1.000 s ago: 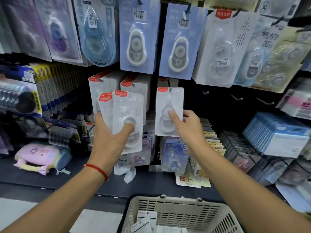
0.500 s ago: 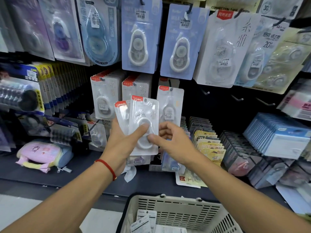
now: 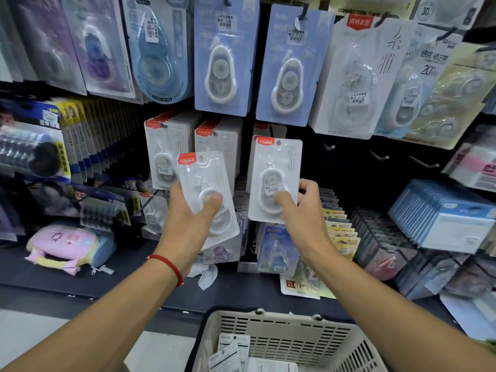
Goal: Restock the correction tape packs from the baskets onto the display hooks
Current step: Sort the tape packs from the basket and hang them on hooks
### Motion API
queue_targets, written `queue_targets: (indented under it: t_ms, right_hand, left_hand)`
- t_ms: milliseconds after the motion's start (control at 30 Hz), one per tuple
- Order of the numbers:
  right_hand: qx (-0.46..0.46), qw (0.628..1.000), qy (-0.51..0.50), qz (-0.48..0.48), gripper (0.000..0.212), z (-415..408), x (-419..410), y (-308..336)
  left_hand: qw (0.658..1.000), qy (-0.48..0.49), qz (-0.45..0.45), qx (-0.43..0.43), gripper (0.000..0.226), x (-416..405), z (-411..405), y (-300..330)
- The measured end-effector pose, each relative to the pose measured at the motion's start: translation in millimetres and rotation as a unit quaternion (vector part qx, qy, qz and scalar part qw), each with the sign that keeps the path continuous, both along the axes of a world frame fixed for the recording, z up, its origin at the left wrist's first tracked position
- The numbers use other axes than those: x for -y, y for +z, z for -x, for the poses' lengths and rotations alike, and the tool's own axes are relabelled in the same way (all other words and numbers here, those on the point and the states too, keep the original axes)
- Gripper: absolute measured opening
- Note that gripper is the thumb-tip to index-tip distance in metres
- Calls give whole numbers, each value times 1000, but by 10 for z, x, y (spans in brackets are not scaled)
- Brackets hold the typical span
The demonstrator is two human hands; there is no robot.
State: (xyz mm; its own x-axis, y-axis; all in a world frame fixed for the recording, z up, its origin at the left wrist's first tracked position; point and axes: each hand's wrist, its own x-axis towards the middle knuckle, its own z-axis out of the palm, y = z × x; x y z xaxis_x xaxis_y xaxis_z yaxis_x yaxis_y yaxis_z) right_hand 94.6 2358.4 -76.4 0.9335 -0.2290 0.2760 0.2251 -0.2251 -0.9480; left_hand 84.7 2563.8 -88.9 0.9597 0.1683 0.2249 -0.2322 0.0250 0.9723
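Since half a second ago the right hand point(image 3: 303, 210) has left the left hand's stack and carried one correction tape pack point(image 3: 273, 181) up toward the third hook, at about 12 o'clock from the basket point(image 3: 271, 339). It pinches that pack by its lower edge; whether the hang hole is on the hook yet I cannot tell. The left hand point(image 3: 188, 218) grips the remaining packs point(image 3: 206, 189), at least one. Two hooks at 11 o'clock look well filled. More packs lie in the basket, and bare hooks point(image 3: 378, 157) wait at 1 o'clock, so plenty seems left.
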Motion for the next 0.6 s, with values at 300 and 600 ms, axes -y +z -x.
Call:
queue_targets:
  t_ms: [300,600]
  right_hand:
    - [47,998,-20,-23,40,22,-61,2]
    - [2,950,-88,300,70,-165,148,-191]
  left_hand:
    - [1000,24,-2,9,48,-24,22,34]
    - [998,46,-28,38,49,-64,24,-10]
